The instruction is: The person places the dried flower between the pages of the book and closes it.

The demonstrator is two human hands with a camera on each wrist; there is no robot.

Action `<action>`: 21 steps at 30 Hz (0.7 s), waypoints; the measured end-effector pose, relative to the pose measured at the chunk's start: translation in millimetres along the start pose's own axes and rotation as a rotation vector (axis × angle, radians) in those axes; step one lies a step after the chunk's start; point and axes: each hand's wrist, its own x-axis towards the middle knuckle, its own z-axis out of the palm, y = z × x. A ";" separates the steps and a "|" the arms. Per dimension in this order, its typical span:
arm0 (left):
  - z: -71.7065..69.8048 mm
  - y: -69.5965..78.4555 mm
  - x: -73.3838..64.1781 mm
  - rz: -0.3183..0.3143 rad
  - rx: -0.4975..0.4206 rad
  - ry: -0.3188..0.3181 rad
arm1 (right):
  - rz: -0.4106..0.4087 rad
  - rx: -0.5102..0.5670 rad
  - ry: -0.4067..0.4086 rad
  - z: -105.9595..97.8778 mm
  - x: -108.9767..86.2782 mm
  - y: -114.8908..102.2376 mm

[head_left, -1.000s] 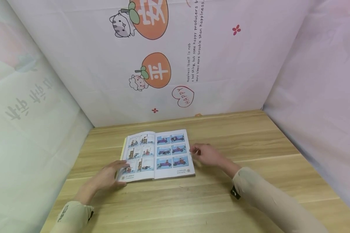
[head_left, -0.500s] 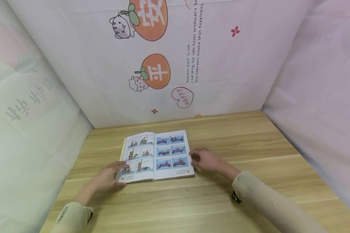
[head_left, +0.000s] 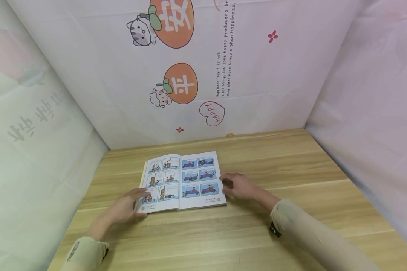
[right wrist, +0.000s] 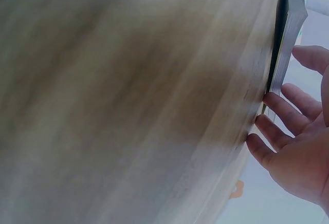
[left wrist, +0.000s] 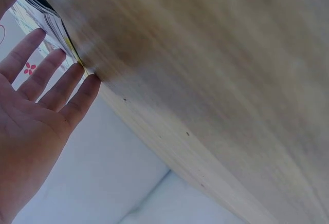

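Note:
An open comic book [head_left: 181, 181] lies on the wooden table, coloured picture panels on both pages. My left hand [head_left: 122, 208] rests at its lower left corner, fingers over the edge of the left page and thumb near the bottom edge. In the left wrist view, extended fingertips of that hand [left wrist: 46, 98] meet the side of the book [left wrist: 59, 31]. My right hand [head_left: 241, 186] is at the right page's outer edge, fingers loosely bent. Seen from the right wrist, spread fingers of the right hand [right wrist: 298, 136] touch the page block of the book [right wrist: 284, 54].
The wooden table [head_left: 203, 244] runs out to fabric walls. Behind it hangs a white sheet [head_left: 251, 105] with printed oranges and lettering. Pale sheets stand on the left side [head_left: 51, 158] and right side [head_left: 369, 113].
My right hand has slid slightly toward me along the book's right edge, its fingers spreading apart. The left hand and the book have stayed in place.

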 end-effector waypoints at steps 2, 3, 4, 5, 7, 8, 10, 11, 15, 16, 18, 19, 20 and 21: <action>-0.1 0.4 -0.5 0.000 0.003 0.004 | -0.011 0.000 -0.006 -0.7 -0.5 0.1; -0.2 0.5 -0.9 0.003 0.005 0.006 | -0.013 0.002 -0.012 -1.1 -0.7 0.1; -0.2 0.7 -1.2 0.003 0.005 0.007 | -0.013 0.003 -0.019 -1.5 -1.0 -0.1; -0.2 0.9 -1.5 0.005 0.009 0.009 | -0.014 0.003 -0.026 -1.7 -1.2 -0.1; 0.1 1.1 -2.0 0.004 0.012 0.011 | -0.013 0.011 -0.038 -2.0 -1.6 0.1; 0.4 1.1 -2.1 0.003 0.013 0.012 | -0.011 0.016 -0.043 -2.2 -1.8 0.2; 0.9 1.1 -2.1 0.004 0.018 0.014 | -0.016 0.024 -0.047 -2.8 -2.0 0.1; 1.1 1.0 -2.1 0.006 0.022 0.015 | -0.018 0.025 -0.048 -3.2 -2.1 0.1; 0.6 1.9 -1.6 0.004 0.026 0.020 | -0.024 0.014 -0.046 -4.6 -1.8 0.2; 0.3 2.3 -1.5 0.004 0.025 0.021 | -0.027 0.009 -0.044 -4.7 -1.8 0.4; -0.4 3.4 -1.7 -0.001 0.022 0.021 | -0.031 0.007 -0.043 -5.0 -2.0 0.5; -0.7 3.9 -1.7 -0.005 0.020 0.021 | -0.034 0.006 -0.043 -5.0 -2.0 0.7; -1.1 4.6 -1.9 -0.009 0.019 0.021 | -0.037 0.007 -0.042 -4.9 -2.0 0.9; -1.4 5.0 -2.1 -0.008 0.017 0.022 | -0.039 0.006 -0.040 -4.7 -2.0 1.0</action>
